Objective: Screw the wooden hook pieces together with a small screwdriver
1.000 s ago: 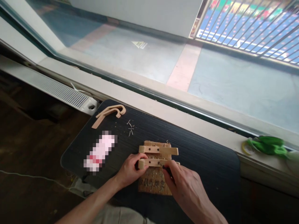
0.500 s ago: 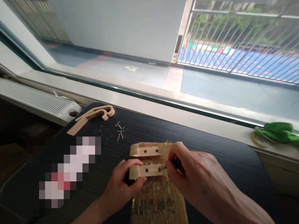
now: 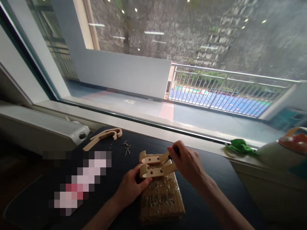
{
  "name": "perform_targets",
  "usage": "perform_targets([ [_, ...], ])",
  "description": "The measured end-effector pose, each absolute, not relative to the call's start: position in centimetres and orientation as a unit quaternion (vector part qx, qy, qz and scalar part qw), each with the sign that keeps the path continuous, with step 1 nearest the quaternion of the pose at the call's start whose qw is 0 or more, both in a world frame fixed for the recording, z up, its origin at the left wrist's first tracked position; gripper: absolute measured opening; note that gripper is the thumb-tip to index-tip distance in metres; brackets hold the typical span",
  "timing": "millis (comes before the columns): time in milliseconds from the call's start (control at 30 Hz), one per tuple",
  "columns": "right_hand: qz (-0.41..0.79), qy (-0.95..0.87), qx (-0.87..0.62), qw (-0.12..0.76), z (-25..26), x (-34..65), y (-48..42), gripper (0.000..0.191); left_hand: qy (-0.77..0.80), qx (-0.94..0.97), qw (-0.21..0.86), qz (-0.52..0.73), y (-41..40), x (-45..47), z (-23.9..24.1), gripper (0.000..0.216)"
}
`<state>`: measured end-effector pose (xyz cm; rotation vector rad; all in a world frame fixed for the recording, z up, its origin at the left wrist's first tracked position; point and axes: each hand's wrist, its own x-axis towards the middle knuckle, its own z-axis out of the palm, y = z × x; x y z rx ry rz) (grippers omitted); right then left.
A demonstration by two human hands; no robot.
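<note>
A block of wooden slats [image 3: 163, 206], wrapped in clear plastic with dark lettering, lies under two pale curved wooden pieces. My left hand [image 3: 130, 183] grips the left end of the nearer curved piece [image 3: 156, 172], thumb in front and fingers behind. Two dark holes or screw heads show along that piece, and two more along the farther curved piece [image 3: 153, 159]. My right hand [image 3: 189, 161] is closed around the dark handle of a screwdriver [image 3: 177, 150]. Its thin shaft slants down to the left, over the right part of the pieces; whether the tip touches anything is unclear.
Several screws [image 3: 127, 149] lie loose on the dark table [image 3: 107, 179]. Behind them at the left rest more curved wooden pieces [image 3: 105, 135]. A blurred-out item [image 3: 83, 182] is on the left. A green cloth-like thing [image 3: 240, 146] sits on the windowsill; a radiator [image 3: 48, 123] stands left.
The view has tilted upward. My right hand has raised the screwdriver off the right hole of the nearer piece, uncovering it. My left hand keeps its hold.
</note>
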<state>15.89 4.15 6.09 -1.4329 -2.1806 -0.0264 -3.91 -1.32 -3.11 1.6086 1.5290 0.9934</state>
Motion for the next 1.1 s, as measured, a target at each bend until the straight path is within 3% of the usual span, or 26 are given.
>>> perform_targets([
  [200,-0.030,-0.823,-0.529,0.202,5.4,15.3,3.1,0.023,0.529,0.644,0.402,0.380,-1.0,-4.6,-2.2,0.027],
  [533,0.010,-0.852,-0.480,0.207,7.6,15.8,-2.3,0.021,0.557,0.657,0.361,0.357,-6.3,-4.4,-3.1,0.026],
  [1100,0.021,-0.865,-0.484,0.133,7.9,14.5,-2.5,0.025,0.545,0.672,0.341,0.366,-6.2,-4.5,-3.6,0.025],
])
